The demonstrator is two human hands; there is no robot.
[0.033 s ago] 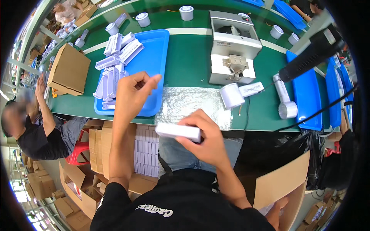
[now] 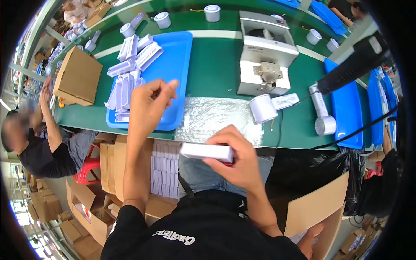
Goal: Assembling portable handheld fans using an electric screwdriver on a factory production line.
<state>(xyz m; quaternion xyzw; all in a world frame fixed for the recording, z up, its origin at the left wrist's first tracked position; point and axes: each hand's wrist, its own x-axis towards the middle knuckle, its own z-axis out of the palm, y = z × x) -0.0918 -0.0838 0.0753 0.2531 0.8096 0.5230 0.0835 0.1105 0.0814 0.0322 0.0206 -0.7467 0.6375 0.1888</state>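
My right hand (image 2: 239,158) is closed round a white plastic handle piece (image 2: 206,151), a long box-like shell held level over my lap, just off the table's near edge. Over the near right part of a blue tray (image 2: 173,86), my left hand (image 2: 147,102) is raised with its fingers curled in and the thumb toward the forefinger. Whatever it may hold is hidden. Loose white handle pieces (image 2: 123,89) of the same sort are heaped in the tray's left half. A silvery sheet (image 2: 212,117) covers the green table between my hands and the machine.
A grey machine (image 2: 268,52) stands at the back, a white handheld fan (image 2: 263,108) before it. Another fan (image 2: 324,123) lies near a black tool (image 2: 351,67) hanging at right. A cardboard box (image 2: 78,76) stands left of the tray. A person (image 2: 41,143) sits at left.
My right hand has moved slightly right with the handle piece. My left hand has barely moved. The whole view has shifted a little.
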